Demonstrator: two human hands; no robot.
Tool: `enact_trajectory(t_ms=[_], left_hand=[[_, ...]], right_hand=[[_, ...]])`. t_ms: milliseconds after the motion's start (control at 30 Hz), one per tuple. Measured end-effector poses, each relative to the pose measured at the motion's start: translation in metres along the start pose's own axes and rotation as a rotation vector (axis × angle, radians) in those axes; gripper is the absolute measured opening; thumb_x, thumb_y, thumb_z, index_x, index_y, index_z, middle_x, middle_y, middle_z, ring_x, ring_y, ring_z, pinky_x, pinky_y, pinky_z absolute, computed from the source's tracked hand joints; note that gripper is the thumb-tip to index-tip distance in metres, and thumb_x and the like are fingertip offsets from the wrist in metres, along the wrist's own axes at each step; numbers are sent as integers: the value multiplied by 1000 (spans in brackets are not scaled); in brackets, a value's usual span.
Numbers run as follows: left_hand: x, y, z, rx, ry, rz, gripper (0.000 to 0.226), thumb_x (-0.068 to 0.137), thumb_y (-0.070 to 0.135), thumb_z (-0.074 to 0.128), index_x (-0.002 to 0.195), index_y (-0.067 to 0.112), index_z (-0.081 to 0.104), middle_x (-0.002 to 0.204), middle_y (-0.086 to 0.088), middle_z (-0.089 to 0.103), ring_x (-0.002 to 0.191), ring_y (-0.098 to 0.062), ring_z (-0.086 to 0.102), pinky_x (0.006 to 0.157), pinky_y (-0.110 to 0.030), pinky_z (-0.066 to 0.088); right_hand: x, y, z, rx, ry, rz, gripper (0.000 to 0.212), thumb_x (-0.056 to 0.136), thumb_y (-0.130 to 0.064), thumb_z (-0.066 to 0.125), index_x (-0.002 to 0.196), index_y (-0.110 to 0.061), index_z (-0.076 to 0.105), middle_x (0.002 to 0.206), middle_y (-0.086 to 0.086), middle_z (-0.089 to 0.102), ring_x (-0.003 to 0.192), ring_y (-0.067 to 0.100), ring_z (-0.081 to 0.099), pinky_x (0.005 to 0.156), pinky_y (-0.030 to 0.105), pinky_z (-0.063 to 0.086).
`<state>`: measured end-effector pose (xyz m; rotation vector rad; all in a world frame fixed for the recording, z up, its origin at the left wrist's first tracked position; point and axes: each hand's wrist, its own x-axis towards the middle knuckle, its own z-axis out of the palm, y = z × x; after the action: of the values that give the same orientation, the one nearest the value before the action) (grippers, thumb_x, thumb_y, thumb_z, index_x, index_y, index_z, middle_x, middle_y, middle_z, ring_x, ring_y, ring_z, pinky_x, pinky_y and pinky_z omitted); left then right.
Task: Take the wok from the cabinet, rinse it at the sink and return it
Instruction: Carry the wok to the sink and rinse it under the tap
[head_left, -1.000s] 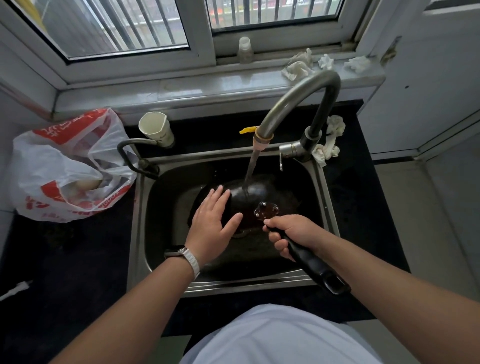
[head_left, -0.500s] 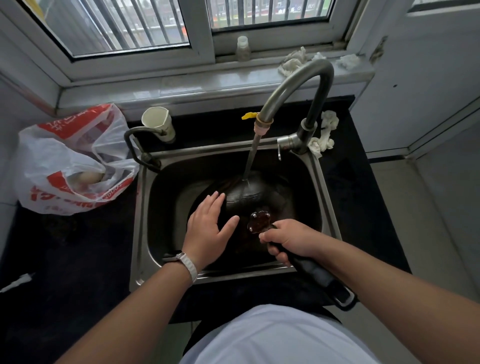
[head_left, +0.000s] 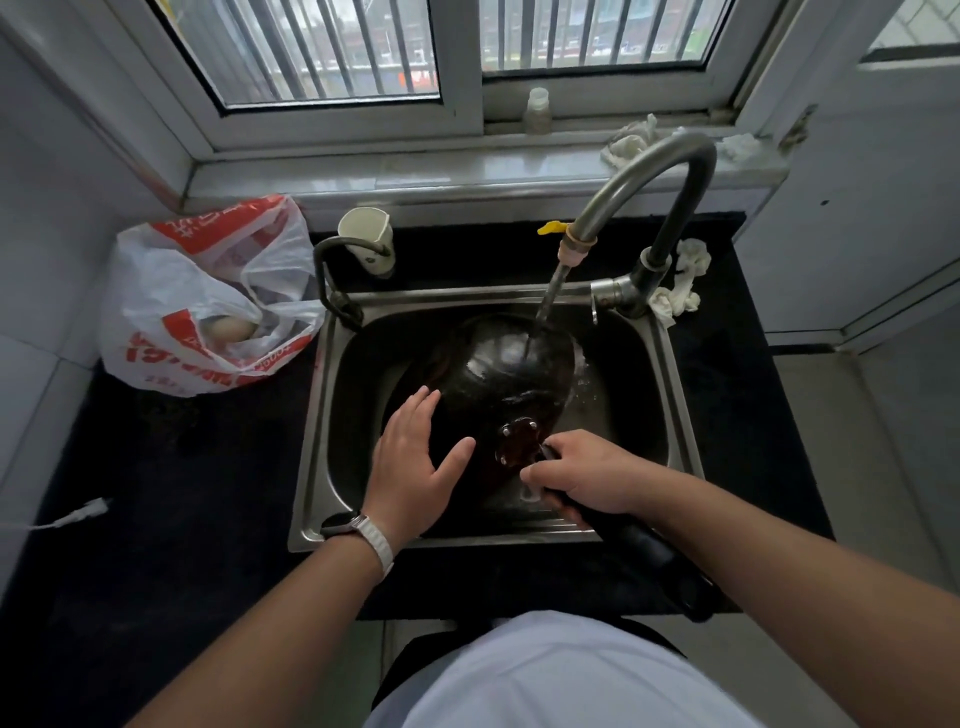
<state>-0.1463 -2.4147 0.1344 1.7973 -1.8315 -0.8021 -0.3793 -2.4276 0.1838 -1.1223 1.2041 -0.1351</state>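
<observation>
Wok (head_left: 511, 374) sits upside down in the sink (head_left: 311, 447), domed underside up. Water from the tap (head_left: 644, 182) strikes the dome beyond the fingertips of both hands. Left hand (head_left: 413, 470): fingers spread flat, palm down on the wok's near left side, thumb angled toward the riveted handle bracket (head_left: 517, 441). Right hand (head_left: 587, 475): fingers curled tight around the black handle (head_left: 639, 545), just behind the bracket; the handle runs back over the sink's front rim. Plastic bag (head_left: 208, 296) lies well left of the left fingers.
</observation>
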Motion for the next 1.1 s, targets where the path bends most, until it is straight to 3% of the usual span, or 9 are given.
enact_trajectory(t_ms=[200, 467, 933, 1100], left_hand=[[-4, 2, -6, -54, 36, 9, 77, 90, 63, 44, 153, 21, 35, 161, 1, 31, 147, -13, 24, 118, -48, 26], [-2, 14, 1, -101, 6, 51, 78, 89, 62, 46, 152, 18, 38, 160, -1, 35, 147, -16, 28, 116, -53, 29], [10, 28, 31, -92, -114, 116, 76, 91, 66, 45, 153, 22, 38, 159, 4, 35, 148, -10, 24, 120, -46, 25], [20, 34, 36, -104, -100, 121, 75, 90, 64, 45, 152, 20, 40, 159, 2, 36, 148, -10, 23, 120, -45, 25]], right_hand=[[-9, -3, 1, -82, 27, -38, 22, 88, -30, 63, 86, -8, 59, 56, 1, 62, 47, 23, 56, 45, 29, 48], [-30, 6, -1, -77, 23, -44, 15, 91, -27, 61, 83, -15, 57, 54, -1, 61, 40, 18, 55, 48, 26, 48], [-59, 33, 0, 154, 152, 50, 16, 97, -21, 60, 88, -8, 58, 53, -3, 57, 40, 11, 52, 41, 26, 47], [-60, 32, -8, 365, 196, 80, 13, 100, -14, 54, 99, -2, 57, 53, -1, 55, 37, 10, 46, 36, 23, 42]])
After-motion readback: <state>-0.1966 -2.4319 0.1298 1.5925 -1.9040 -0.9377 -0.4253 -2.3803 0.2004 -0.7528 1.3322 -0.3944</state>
